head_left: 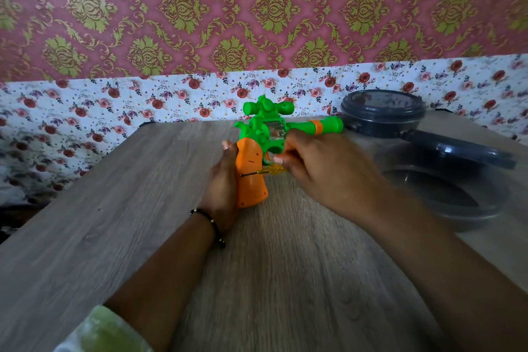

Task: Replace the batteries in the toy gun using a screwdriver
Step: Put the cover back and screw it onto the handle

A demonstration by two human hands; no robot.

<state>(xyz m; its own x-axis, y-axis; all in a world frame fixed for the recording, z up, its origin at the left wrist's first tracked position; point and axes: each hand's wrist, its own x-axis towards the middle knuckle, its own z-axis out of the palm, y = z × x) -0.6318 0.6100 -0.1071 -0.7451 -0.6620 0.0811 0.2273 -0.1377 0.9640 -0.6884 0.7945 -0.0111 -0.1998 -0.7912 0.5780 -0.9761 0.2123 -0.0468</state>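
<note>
Here's the toy gun point(264, 134) standing upright over the middle of the wooden table point(114, 208), green body and scope on top, barrel pointing right, orange grip hanging down toward the near side. The left hand point(223, 177) wraps that orange grip from the left, fingers curled behind it, a fingertip showing at the far edge of the grip, a dark beaded bracelet point(213, 226) on the wrist. In from the right comes the right hand point(317, 168), fingers pinched together around the yellow handle of a small screwdriver point(265, 171); the thin dark shaft runs leftward and its tip sits against the side of the orange grip, about halfway down. The hand is a bit blurred, so the exact finger placement on the handle is hard to read. Off to the far right, a dark round container point(383, 114) with a clear lid sits on the table, and just nearer, a clear bowl point(445, 197) with a dark lid point(463, 151) lying across its rim.
</note>
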